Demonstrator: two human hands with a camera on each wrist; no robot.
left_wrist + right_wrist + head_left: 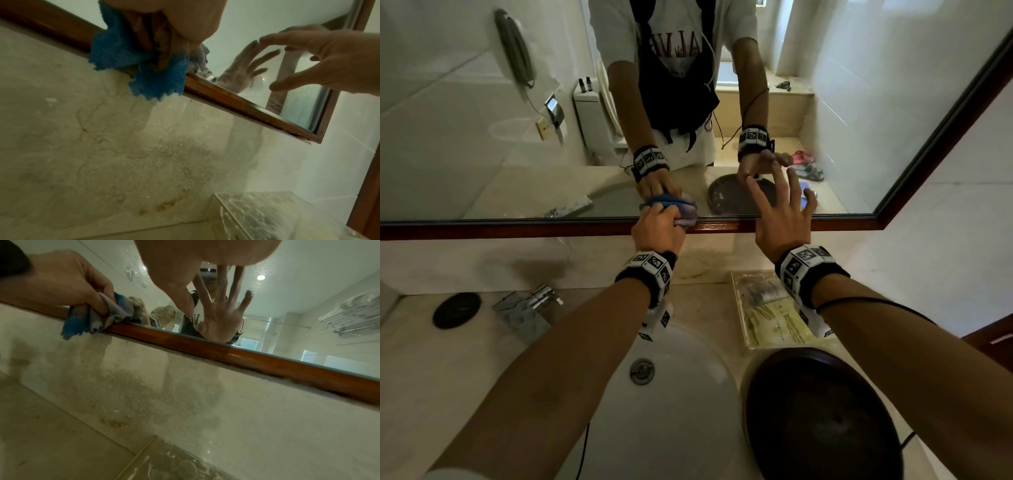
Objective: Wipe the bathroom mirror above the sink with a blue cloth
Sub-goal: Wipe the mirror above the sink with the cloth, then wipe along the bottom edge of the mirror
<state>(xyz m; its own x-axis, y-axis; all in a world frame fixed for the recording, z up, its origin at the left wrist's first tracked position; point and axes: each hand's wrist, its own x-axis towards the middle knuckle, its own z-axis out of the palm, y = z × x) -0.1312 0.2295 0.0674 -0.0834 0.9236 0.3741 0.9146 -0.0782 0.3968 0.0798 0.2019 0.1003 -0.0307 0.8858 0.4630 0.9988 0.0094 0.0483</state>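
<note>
The bathroom mirror (482, 120) hangs over the sink in a brown wooden frame (517, 230). My left hand (658, 230) grips a bunched blue cloth (681, 213) and holds it against the glass at the mirror's bottom edge, the cloth hanging over the frame (246, 105). The blue cloth (115, 52) shows under my left fingers, and again in the right wrist view as a blue and grey wad (86, 319). My right hand (782, 212) is open, fingers spread, close to or touching the glass to the right of the cloth; whether it touches is unclear.
Below lie a white sink basin (688, 377) with a drain (642, 371), a chrome tap (530, 305) at the left, a dark round bowl (822, 418) at the right and a clear tray of packets (767, 308) by the wall. Water spots (135, 275) mark the glass.
</note>
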